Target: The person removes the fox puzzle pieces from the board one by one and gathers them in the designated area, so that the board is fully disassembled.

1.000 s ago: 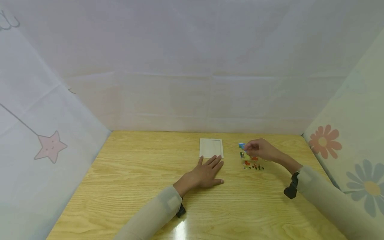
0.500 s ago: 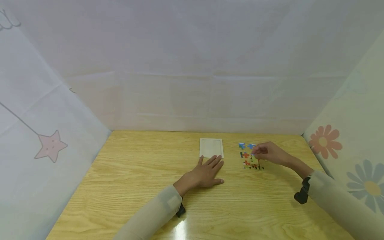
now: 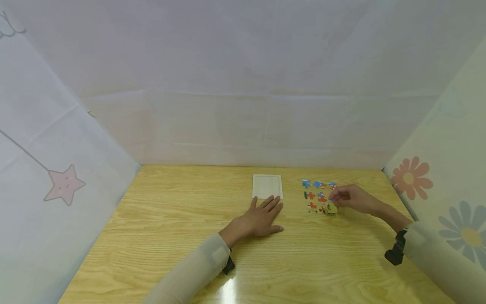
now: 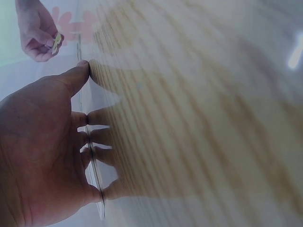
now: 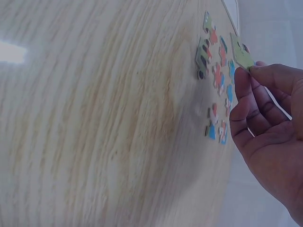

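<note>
My left hand (image 3: 262, 218) lies flat on the table with fingers spread, its fingertips at the near edge of a pale square puzzle tray (image 3: 267, 187). Over the right part of the puzzle pieces, my right hand (image 3: 353, 198) pinches one jigsaw piece (image 5: 242, 52) between thumb and fingertips. That piece has a yellow-green face and is held tilted above the table. Below it, several colourful jigsaw pieces (image 3: 311, 195) in blue, red and green lie in loose rows. The held piece and hand cover part of the lower right of that group in the head view.
The wooden table (image 3: 182, 202) runs back to a pale cloth wall (image 3: 212, 126), with printed cloth on both sides. Each wrist wears a black camera mount, such as the right one (image 3: 395, 251). Bare wood lies between tray and pieces.
My right hand has moved rightward and slightly nearer across the pieces, uncovering the upper rows. A yellow-green piece now shows in its grip. My left hand has stayed in place.
</note>
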Demonstrator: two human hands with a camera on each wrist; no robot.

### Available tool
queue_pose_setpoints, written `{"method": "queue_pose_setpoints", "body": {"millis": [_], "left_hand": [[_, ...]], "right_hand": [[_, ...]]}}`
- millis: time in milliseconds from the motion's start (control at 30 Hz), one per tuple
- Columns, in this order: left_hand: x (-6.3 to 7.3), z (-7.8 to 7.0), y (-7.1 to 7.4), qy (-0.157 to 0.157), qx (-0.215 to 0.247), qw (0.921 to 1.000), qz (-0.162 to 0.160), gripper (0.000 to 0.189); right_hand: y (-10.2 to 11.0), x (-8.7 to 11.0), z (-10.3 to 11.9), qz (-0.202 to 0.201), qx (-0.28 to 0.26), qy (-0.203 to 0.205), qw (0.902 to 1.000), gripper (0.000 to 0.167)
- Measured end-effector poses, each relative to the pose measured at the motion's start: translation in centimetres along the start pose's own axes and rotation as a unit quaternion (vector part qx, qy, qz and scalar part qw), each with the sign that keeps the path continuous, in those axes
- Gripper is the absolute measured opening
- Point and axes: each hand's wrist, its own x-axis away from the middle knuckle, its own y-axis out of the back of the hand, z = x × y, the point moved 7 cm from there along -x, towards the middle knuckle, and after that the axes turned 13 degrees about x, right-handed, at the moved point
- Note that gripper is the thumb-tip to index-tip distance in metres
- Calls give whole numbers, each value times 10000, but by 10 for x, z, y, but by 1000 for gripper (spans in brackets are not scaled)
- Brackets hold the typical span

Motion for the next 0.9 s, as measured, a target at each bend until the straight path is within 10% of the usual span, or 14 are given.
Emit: {"method": "queue_pose_setpoints", "body": {"millis": [900], "left_hand": [[0,-2,1,-10,127,9999,-1,84]], "right_hand": [[5,24,-38,-148,278,-352,9989,23]]}}
